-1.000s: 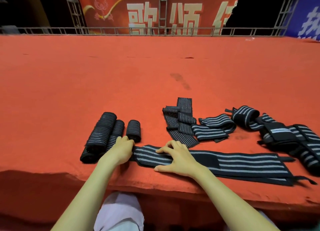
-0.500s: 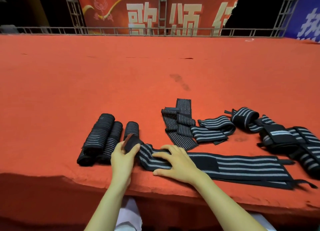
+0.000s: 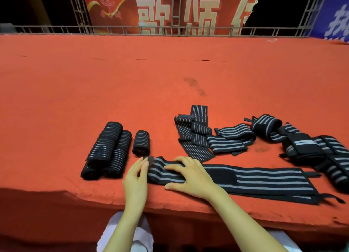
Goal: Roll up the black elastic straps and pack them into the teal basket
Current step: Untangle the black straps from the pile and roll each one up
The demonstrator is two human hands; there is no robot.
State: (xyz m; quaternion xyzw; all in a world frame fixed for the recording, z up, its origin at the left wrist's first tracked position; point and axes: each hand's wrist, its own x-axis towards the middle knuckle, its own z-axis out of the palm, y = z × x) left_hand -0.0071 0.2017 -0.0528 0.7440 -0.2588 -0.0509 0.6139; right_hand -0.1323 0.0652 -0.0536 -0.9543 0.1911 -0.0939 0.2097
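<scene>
Now right hand (image 3: pixel 190 176) presses flat strap (image 3: pixel 255 178), left hand (image 3: pixel 135 176) pinches its end.

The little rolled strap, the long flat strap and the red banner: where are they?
little rolled strap (image 3: pixel 141 141): head view, middle of its striped side.
long flat strap (image 3: pixel 264 178): head view, its flat striped middle.
red banner (image 3: pixel 113 4): head view, its left red part.
</scene>
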